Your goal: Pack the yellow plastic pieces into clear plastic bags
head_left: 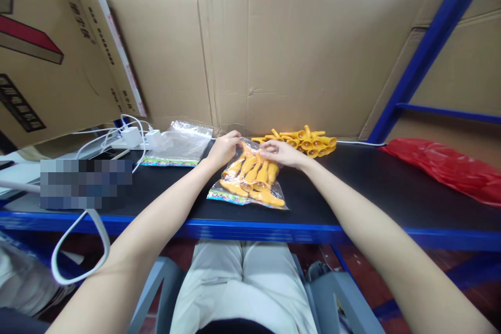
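Observation:
A clear plastic bag (250, 180) filled with several orange-yellow plastic pieces lies on the black shelf top (352, 182) in front of me. My left hand (224, 149) pinches the far left edge of the bag's mouth, fingers closed on it. My right hand (282, 153) rests on the far right of the bag's mouth, fingers pressed on the plastic. Just beyond my right hand lies a loose pile of the same orange-yellow pieces (309, 141).
A stack of empty clear bags (178, 146) lies to the left. White chargers and cables (131, 138) sit further left. A red plastic bag (446, 167) lies at the right. Cardboard sheets (274, 52) wall the back; blue shelf rails (274, 230) frame the front edge.

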Available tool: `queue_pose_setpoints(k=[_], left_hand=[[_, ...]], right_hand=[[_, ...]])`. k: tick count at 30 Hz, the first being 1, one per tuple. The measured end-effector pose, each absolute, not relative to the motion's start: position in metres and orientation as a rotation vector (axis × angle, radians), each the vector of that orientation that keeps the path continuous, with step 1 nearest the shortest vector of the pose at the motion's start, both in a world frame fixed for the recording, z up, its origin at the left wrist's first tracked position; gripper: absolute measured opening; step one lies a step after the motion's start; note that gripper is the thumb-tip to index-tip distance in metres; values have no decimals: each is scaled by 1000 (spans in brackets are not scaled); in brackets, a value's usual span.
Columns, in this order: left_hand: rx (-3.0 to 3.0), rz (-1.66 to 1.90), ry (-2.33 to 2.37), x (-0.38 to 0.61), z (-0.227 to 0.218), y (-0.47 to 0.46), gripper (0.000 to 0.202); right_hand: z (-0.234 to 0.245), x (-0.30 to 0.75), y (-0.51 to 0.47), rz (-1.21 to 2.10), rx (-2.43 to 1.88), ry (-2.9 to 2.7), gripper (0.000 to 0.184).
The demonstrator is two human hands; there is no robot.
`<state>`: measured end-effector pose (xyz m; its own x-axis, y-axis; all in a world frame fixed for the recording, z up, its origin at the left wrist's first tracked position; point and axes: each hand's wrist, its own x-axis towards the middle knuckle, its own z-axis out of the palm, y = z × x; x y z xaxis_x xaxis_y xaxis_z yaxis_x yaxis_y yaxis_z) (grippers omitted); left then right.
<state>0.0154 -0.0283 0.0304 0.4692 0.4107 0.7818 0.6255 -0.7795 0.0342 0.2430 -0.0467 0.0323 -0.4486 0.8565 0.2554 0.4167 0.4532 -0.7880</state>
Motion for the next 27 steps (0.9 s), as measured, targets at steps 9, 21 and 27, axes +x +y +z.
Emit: queue_pose_setpoints(k=[9,21,27], left_hand=[[-2470,-1315,-761,28,30,-36,28],[-2296,-1528,-1056,10,38,-29,21],[-2226,-1518,-1215,-13,27,-8,22]], right_hand=[[39,242,-63,1257,-1051,-2011,38],[42,255,-51,1457,-963,-1426,28],[61,307,-26,1011,-897,-821,19]])
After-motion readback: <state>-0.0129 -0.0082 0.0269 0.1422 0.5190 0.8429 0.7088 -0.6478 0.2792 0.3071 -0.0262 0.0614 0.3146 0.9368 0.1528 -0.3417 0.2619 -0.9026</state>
